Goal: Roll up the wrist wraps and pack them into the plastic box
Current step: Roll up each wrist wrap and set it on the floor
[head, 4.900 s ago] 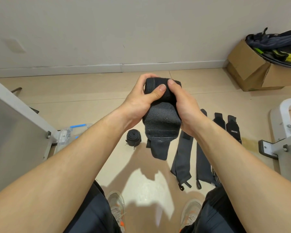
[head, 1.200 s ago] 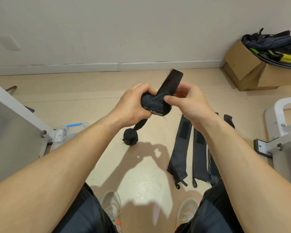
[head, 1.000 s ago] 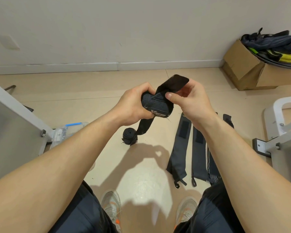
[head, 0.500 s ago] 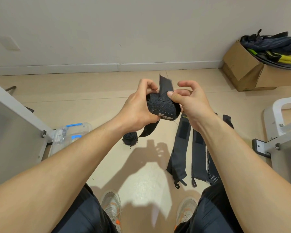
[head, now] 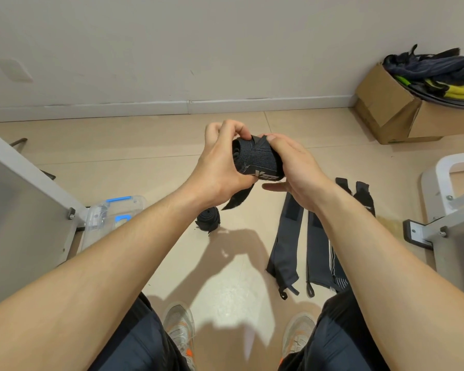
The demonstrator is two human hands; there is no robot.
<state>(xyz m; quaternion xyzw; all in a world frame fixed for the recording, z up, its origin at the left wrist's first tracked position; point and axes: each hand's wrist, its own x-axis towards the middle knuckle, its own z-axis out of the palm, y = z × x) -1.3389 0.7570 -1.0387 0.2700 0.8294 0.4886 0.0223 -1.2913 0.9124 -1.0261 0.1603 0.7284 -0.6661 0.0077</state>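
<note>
Holds a nearly rolled wrist wrap [head: 257,159] above the floor [head: 145,145] with left hand [head: 220,167] curled round one end and right hand [head: 292,164] pinching the other between thumb and fairly straight fingers, its loose tail [head: 239,198] dangling over a finished roll [head: 208,222], flat wraps [head: 284,242] and, further left, the plastic box [head: 113,212].

A: Where's the wrap being rolled?

B: Centre, off the floor. It's a dark grey roll [head: 257,162] gripped between the left hand [head: 220,167] and the right hand [head: 295,162], with white lettering on its near edge and a black tail [head: 237,199] hanging below.

A: And the rest?

B: A finished roll [head: 208,222] lies on the floor nearer and left. Flat wraps [head: 285,245] lie side by side to the right. The clear plastic box [head: 113,212], with blue latches, sits far left.
</note>
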